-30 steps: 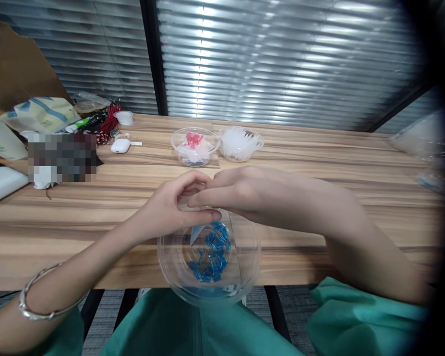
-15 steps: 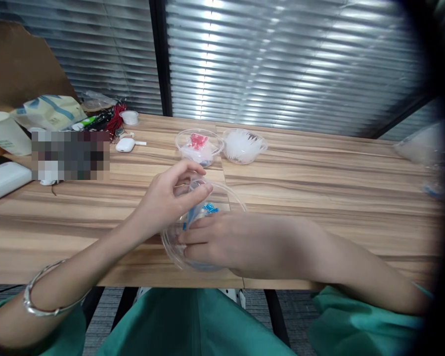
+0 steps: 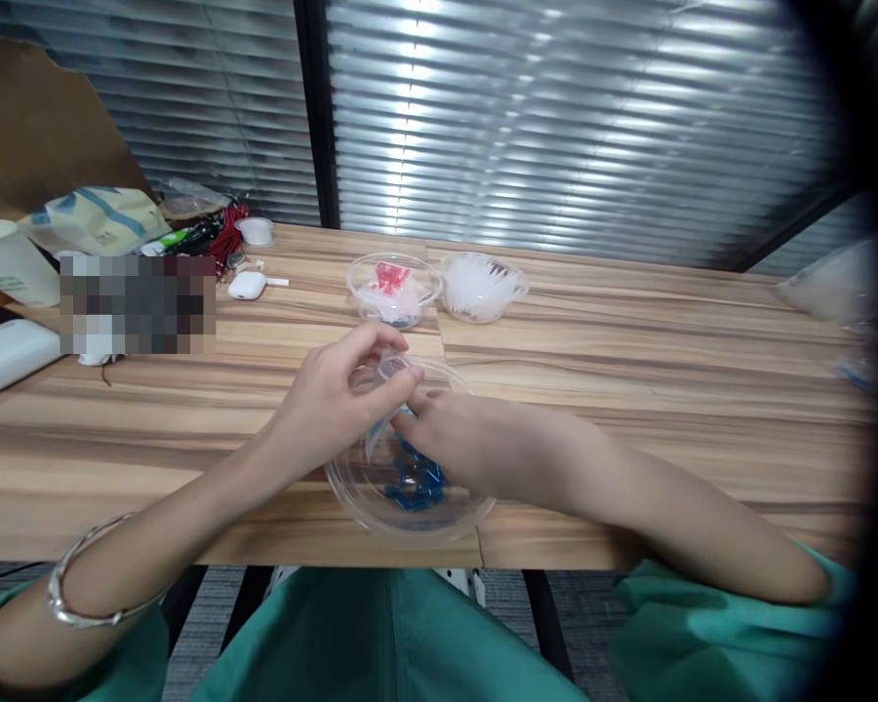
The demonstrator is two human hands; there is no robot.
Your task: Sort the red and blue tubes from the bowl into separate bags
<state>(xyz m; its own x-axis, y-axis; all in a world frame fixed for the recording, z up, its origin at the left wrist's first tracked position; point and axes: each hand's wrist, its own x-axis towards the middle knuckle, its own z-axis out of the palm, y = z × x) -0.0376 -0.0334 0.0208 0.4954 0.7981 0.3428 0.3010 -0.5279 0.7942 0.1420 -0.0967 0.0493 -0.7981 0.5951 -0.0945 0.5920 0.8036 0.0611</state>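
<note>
A round clear plastic bowl (image 3: 410,525) stands near the table's front edge, with several small shiny blue pieces (image 3: 419,483) in its bottom. Over the bowl's far left side, my left hand (image 3: 343,382) pinches a small clear plastic bag (image 3: 393,365) between thumb and fingers. Something blue shows low in the bag. My right hand (image 3: 458,429) reaches in from the right above the bowl, its fingers curled close to the bag and the left thumb. The fingertips are partly hidden, so what they hold cannot be made out.
Behind the bowl stand a clear tub (image 3: 393,283) with red and white contents and another bowl (image 3: 483,288) of white pieces. A white earbud case (image 3: 247,285), a paper cup (image 3: 15,263) and red cords (image 3: 230,234) lie at the left. Plastic bags (image 3: 834,283) are at the far right.
My right hand has lifted from low in the bowl toward the bag at my left hand, uncovering the blue pieces. My left hand has barely moved.
</note>
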